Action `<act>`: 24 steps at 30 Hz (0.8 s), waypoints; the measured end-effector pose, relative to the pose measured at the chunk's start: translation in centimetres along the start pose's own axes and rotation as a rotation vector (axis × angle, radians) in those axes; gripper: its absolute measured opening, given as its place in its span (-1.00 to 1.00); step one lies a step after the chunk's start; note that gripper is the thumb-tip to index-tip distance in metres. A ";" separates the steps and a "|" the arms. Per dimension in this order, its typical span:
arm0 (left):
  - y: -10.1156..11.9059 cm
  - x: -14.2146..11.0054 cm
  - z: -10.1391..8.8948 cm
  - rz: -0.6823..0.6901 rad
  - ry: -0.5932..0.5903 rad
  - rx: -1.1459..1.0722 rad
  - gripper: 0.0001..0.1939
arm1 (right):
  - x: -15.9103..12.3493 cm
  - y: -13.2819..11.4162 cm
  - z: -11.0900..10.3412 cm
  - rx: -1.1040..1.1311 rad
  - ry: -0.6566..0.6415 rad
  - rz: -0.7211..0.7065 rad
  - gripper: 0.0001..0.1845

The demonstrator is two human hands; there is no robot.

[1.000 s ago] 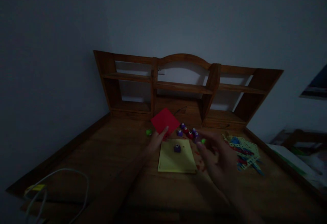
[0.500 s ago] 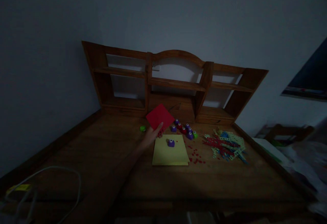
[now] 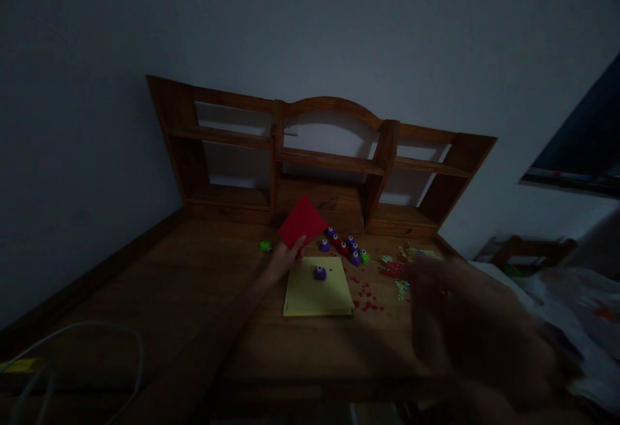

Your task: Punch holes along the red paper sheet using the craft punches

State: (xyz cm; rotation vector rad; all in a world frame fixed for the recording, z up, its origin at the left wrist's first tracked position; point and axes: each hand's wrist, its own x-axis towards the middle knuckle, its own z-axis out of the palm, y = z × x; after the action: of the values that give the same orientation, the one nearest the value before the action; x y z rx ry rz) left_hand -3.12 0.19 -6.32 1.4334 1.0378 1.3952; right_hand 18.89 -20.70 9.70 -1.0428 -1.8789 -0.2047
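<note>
My left hand (image 3: pixel 285 258) is closed on a square sheet of red paper (image 3: pixel 303 221), holding it tilted above the far edge of a stack of yellow paper (image 3: pixel 318 297). A purple craft punch (image 3: pixel 320 273) with a white top sits on that stack. Beyond it stands a cluster of purple, red and green craft punches (image 3: pixel 343 249). My right hand (image 3: pixel 465 321) is a dark blur at the lower right, above the desk and in front of the cut paper strips (image 3: pixel 397 269). Its fingers are smeared by motion.
Small red paper bits (image 3: pixel 367 299) lie scattered to the right of the yellow stack. A green craft punch (image 3: pixel 265 245) stands apart on the left. A wooden shelf unit (image 3: pixel 329 161) backs the desk (image 3: pixel 194 283). A white cable (image 3: pixel 97 325) loops at the lower left.
My right hand has come into view from the right, covering part of the paper strips. My left hand still holds the red paper, tilted slightly differently. The whole view has shifted a little.
</note>
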 end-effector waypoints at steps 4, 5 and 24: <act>-0.3 0.0 0.0 0.016 -0.023 -0.006 -0.57 | 3.9 7.5 4.4 -0.223 0.091 -0.015 -0.64; -0.4 -0.1 0.0 0.023 -0.033 -0.007 -0.56 | 4.0 9.6 5.9 -0.278 0.060 0.011 -0.65; 0.1 -0.1 -0.1 -0.162 -0.120 -0.085 -0.34 | -2.3 19.3 17.7 -0.315 -0.410 0.042 -0.57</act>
State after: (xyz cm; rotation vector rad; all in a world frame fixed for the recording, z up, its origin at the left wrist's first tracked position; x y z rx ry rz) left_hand -3.26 0.03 -6.28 1.3242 0.9837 1.2075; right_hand 21.89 -0.59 -6.99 -1.4210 -2.2362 -0.2859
